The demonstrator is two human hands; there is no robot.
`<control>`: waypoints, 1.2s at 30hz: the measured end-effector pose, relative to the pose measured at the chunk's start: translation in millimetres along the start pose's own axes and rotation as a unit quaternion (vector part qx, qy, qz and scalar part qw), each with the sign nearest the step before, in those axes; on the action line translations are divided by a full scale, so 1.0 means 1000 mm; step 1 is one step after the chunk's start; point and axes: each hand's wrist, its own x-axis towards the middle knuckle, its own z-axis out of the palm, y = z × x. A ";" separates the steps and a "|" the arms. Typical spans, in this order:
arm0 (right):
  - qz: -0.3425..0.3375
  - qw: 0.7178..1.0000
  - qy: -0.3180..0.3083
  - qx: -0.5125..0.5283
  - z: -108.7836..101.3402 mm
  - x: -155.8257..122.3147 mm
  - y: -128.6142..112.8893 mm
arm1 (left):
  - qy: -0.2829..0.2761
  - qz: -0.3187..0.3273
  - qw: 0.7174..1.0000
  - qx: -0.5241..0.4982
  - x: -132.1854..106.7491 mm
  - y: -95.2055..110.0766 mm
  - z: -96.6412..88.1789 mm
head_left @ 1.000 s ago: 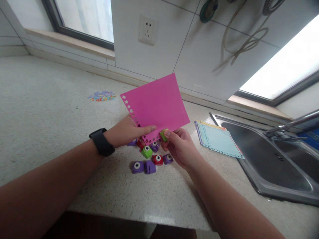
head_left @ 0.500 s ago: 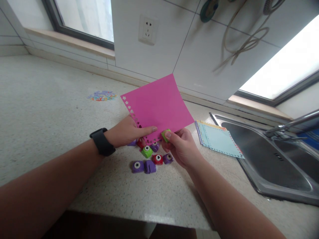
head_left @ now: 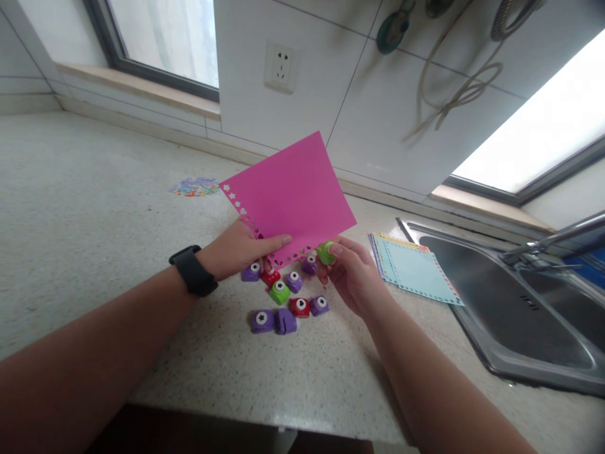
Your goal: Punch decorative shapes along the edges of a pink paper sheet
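My left hand (head_left: 250,248) grips a pink sheet of paper (head_left: 295,192) near its lower left corner, thumb on top and fingers beneath. Small cut-out shapes line the sheet's left and lower edges. Between the thumb and fingers of my right hand (head_left: 352,268) is a green craft punch (head_left: 326,253), at the sheet's lower edge; whether the paper is in its slot I cannot tell. Below the paper lie several small punches: a green one (head_left: 279,291), a red one (head_left: 299,307), a purple one (head_left: 262,321) and a purple one on its side (head_left: 285,321).
A pile of tiny paper cut-outs (head_left: 195,186) lies at the back left of the speckled counter (head_left: 118,189). Stacked sheets with punched edges (head_left: 420,274) rest on the right, beside a steel sink (head_left: 486,296) with a tap (head_left: 534,252). Behind is a tiled wall with a socket (head_left: 282,67).
The paper has shifted slightly left in my left hand. My right hand and the green punch have moved right along its lower edge, uncovering a purple punch and more cut-outs.
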 end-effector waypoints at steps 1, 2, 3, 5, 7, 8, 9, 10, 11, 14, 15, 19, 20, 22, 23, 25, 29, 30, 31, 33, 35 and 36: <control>-0.011 1.000 -0.002 -0.029 -0.005 0.000 -0.001 | 0.007 0.005 1.000 -0.002 0.000 0.000 -0.001; -0.021 0.997 -0.008 -0.071 -0.010 0.000 -0.003 | 0.013 0.009 1.000 -0.005 0.001 0.000 -0.002; -0.029 0.991 -0.016 -0.126 -0.015 0.000 -0.005 | 0.018 0.010 1.000 -0.011 0.001 0.001 -0.003; -0.044 0.966 -0.036 -0.252 -0.021 -0.001 -0.010 | 0.029 0.004 0.999 -0.035 0.002 0.001 -0.003; -0.055 0.928 -0.059 -0.362 -0.023 -0.003 -0.015 | 0.042 -0.005 0.995 -0.085 0.002 0.000 -0.002; -0.062 0.908 -0.071 -0.409 -0.022 -0.003 -0.018 | 0.046 -0.016 0.991 -0.122 0.003 0.000 -0.001; -0.069 0.886 -0.083 -0.451 -0.021 -0.004 -0.020 | 0.048 -0.034 0.985 -0.164 0.003 -0.001 0.000; -0.076 0.863 -0.095 -0.491 -0.020 -0.005 -0.022 | 0.049 -0.056 0.976 -0.206 0.004 -0.002 0.001; -0.083 0.839 -0.106 -0.527 -0.019 -0.005 -0.023 | 0.049 -0.078 0.966 -0.243 0.005 -0.002 0.001; -0.096 0.781 -0.126 -0.604 -0.017 -0.006 -0.025 | 0.044 -0.120 0.942 -0.312 0.006 -0.003 0.002; -0.095 0.769 -0.133 -0.618 -0.017 -0.006 -0.025 | 0.041 -0.123 0.937 -0.323 0.007 -0.002 0.002; -0.094 0.751 -0.173 -0.630 -0.017 -0.006 -0.025 | 0.017 -0.140 0.929 -0.342 0.007 -0.001 0.001; -0.096 0.754 -0.182 -0.624 -0.017 -0.006 -0.025 | 0.011 -0.145 0.928 -0.343 0.006 -0.001 0.000; -0.101 0.761 -0.192 -0.612 -0.017 -0.005 -0.025 | 0.000 -0.148 0.927 -0.343 0.006 -0.001 0.000; -0.103 0.764 -0.194 -0.607 -0.017 -0.005 -0.026 | -0.004 -0.147 0.927 -0.345 0.006 -0.001 0.000; -0.107 0.765 -0.200 -0.603 -0.017 -0.005 -0.026 | -0.010 -0.143 0.927 -0.346 0.006 -0.002 -0.001; -0.105 0.756 -0.220 -0.608 -0.017 -0.005 -0.026 | -0.006 -0.134 0.927 -0.349 0.007 -0.005 -0.002; -0.102 0.755 -0.217 -0.611 -0.018 -0.005 -0.026 | -0.005 -0.128 0.928 -0.350 0.007 -0.006 -0.003; -0.098 0.756 -0.209 -0.613 -0.018 -0.005 -0.026 | -0.003 -0.122 0.929 -0.350 0.007 -0.007 -0.004; -0.094 0.763 -0.183 -0.613 -0.020 -0.005 -0.025 | 0.008 -0.114 0.930 -0.350 0.009 -0.007 -0.006; -0.098 0.770 -0.150 -0.613 -0.022 -0.004 -0.024 | 0.035 -0.109 0.930 -0.349 0.010 -0.007 -0.009; -0.103 0.773 -0.134 -0.612 -0.023 -0.004 -0.023 | 0.052 -0.106 0.930 -0.349 0.011 -0.006 -0.011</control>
